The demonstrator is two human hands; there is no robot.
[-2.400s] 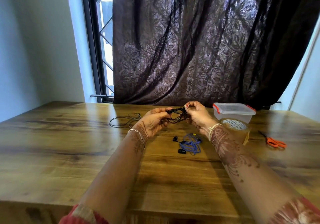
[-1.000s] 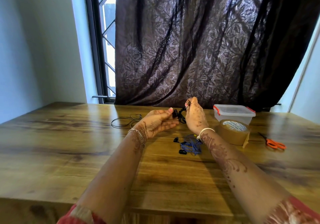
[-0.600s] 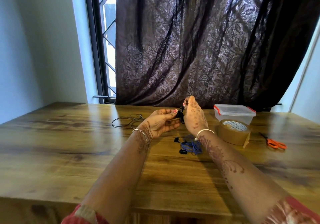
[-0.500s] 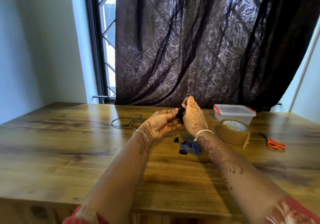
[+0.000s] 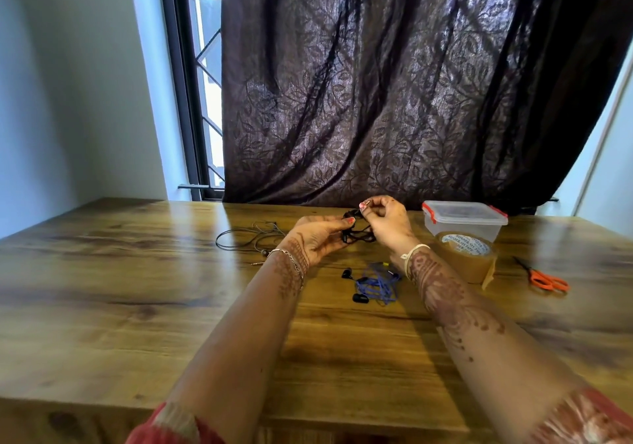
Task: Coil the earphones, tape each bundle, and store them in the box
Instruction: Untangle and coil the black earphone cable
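A person seated at a wooden surface (image 5: 102, 289) holds a small bundle of black earphones (image 5: 358, 236) in the air between both hands, above the far middle of the surface. The left hand (image 5: 317, 234) has its thumb and fingers curled round one side of the tangled loops. The right hand (image 5: 387, 224) is raised slightly higher, and its fingertips (image 5: 363, 205) pinch a loose end of the same cord while the loops hang against its palm. Both forearms bear henna patterns, and each wrist carries a bracelet.

A second set, the blue earphones (image 5: 376, 286), lies loosely heaped on the surface just below the right wrist, nearer the person than the hands, with two black earbuds showing at its left side. A third, thin dark cable (image 5: 246, 238) is spread in open loops to the left of the left hand, toward the far edge.

The clear plastic box (image 5: 462, 219), its lid on and fitted with red clips, stands near the far edge to the right of the hands. A roll of brown tape (image 5: 466, 255) lies flat just in front of it, a loose end of tape trailing from its right side. Orange-handled scissors (image 5: 546, 279) lie beyond the roll toward the right edge, apart from it.

A dark leaf-patterned curtain (image 5: 394, 83) hangs behind the far edge, beside a barred window (image 5: 202, 66).
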